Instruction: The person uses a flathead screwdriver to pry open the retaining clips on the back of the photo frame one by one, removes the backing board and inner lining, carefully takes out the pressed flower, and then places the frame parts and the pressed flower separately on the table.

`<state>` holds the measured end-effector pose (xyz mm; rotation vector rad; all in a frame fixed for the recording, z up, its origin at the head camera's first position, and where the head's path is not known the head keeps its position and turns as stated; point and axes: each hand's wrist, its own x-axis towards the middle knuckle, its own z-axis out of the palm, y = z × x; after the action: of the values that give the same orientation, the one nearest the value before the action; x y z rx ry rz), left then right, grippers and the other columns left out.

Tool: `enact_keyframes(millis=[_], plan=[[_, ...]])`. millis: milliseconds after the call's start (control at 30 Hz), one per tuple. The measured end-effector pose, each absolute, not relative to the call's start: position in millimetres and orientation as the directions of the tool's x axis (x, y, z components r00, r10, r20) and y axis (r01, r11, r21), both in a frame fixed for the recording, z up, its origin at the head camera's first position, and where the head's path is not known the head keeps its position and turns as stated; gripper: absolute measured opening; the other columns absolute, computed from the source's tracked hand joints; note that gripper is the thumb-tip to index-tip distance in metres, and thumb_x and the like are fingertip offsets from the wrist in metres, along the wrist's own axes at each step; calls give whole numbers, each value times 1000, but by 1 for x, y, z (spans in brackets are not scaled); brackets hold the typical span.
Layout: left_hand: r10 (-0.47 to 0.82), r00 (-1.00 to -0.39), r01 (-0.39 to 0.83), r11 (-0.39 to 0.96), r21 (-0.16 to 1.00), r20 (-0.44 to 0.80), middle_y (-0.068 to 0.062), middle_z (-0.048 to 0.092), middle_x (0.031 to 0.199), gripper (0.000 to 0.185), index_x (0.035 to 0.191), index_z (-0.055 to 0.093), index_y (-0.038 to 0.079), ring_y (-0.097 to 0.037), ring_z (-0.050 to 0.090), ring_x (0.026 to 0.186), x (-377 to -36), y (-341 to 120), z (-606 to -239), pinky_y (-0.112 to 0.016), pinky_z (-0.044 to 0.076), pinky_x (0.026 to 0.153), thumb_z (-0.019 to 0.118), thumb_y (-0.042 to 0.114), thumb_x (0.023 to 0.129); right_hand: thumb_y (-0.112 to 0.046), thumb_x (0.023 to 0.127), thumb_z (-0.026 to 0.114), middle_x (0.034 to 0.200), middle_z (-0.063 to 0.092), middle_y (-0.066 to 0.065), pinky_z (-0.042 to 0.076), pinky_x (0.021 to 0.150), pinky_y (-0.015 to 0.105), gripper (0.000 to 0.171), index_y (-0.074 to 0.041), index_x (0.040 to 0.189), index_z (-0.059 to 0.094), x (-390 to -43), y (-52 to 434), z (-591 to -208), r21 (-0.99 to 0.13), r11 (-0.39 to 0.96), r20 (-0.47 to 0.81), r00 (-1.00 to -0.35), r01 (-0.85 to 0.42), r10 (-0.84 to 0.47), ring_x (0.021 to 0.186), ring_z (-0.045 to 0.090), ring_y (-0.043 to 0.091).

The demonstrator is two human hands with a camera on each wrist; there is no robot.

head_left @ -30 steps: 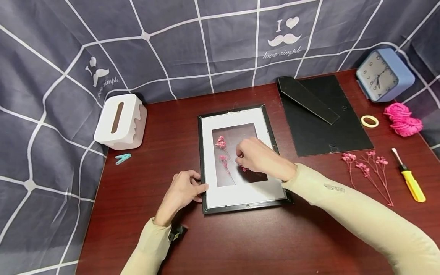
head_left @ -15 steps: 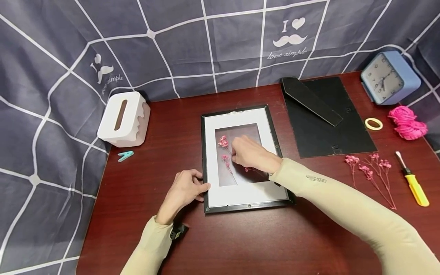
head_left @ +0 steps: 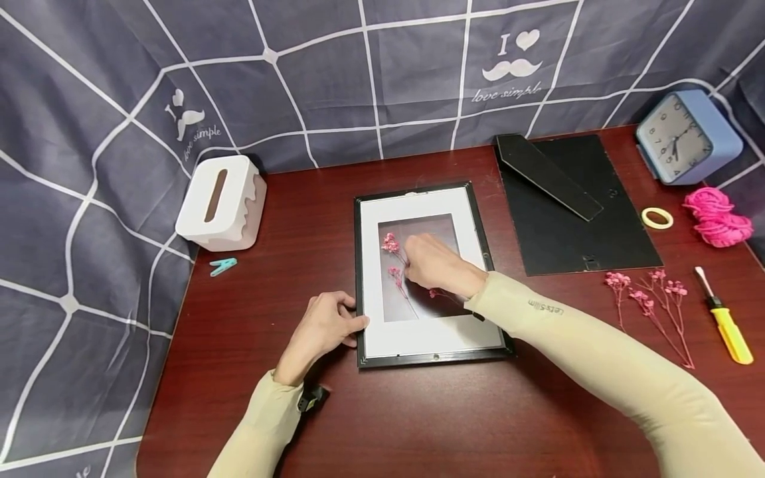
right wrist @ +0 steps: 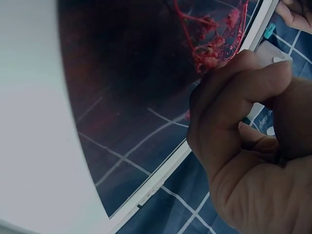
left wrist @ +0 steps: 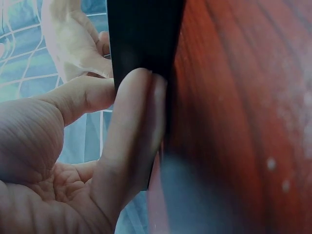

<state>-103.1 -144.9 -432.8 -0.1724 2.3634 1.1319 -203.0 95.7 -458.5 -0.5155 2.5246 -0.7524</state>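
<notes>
A black picture frame (head_left: 433,360) with a white mat lies flat in the middle of the head view. My left hand (head_left: 325,325) grips its left edge, thumb on top and fingers against the side; the left wrist view shows those fingers on the black edge (left wrist: 141,39). Over the opening, my right hand (head_left: 433,262) has curled fingers, pinching the stem of the upper pink dried flower sprig (head_left: 390,243); the fingertips are largely hidden. Beside it lies another sprig (head_left: 396,273). A third sprig (head_left: 434,292) is partly covered by the right forearm.
Right of the frame lie a black backing board (head_left: 574,245) with its stand, loose dried flower sprigs (head_left: 643,304), a yellow screwdriver (head_left: 730,335), a tape ring (head_left: 657,226), pink yarn (head_left: 720,222) and a blue clock (head_left: 687,136). A tissue box (head_left: 224,202) and clip (head_left: 223,266) are left.
My right hand has shifted left across the opening to the upper sprig's stem, then stayed there. My left hand keeps its place on the frame. The head view has turned slightly.
</notes>
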Motion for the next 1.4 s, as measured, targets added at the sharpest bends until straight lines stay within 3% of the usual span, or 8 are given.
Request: enact_keyframes(millis=[100,367,800,1000,1400], plan=[[103,-864,-323,639,698,-494,-10,74,81,36,122,71,-5,-18,75,52,-103,-144,-433,-32,65,57,83,9,91,-3,92,69,52,61,4,41,38,23,36,-15,60,56,-210,96,-478,-598,777,-338,-818,-196,-466,41,65,16],[99,-860,-330,641,693,-501,-10,74,82,35,122,70,-5,-18,75,53,-104,-144,-432,-31,64,56,83,9,92,-8,104,67,64,74,9,55,52,23,23,-1,86,79,-192,98,-416,-596,798,-448,-789,-87,-420,49,70,15],[98,-858,-331,647,687,-505,-10,72,84,36,123,70,-5,-18,76,54,-103,-144,-433,-31,65,58,82,9,92,-13,101,70,60,66,0,45,60,26,25,-6,79,78,-178,123,-404,-609,787,-351,-855,-102,-383,56,55,11],[101,-861,-324,647,691,-498,-10,72,84,36,122,71,-5,-18,76,54,-104,-143,-432,-32,65,58,82,9,92,-9,99,66,58,63,-1,43,59,26,25,-7,76,76,-166,136,-399,-623,776,-318,-876,-97,-364,57,55,11],[102,-861,-324,646,691,-499,-10,73,86,37,124,70,-5,-18,76,55,-103,-143,-432,-31,65,58,82,10,92,-12,96,62,62,67,-2,43,62,28,17,-12,87,76,-128,168,-387,-658,752,-270,-925,-27,-269,61,60,12]])
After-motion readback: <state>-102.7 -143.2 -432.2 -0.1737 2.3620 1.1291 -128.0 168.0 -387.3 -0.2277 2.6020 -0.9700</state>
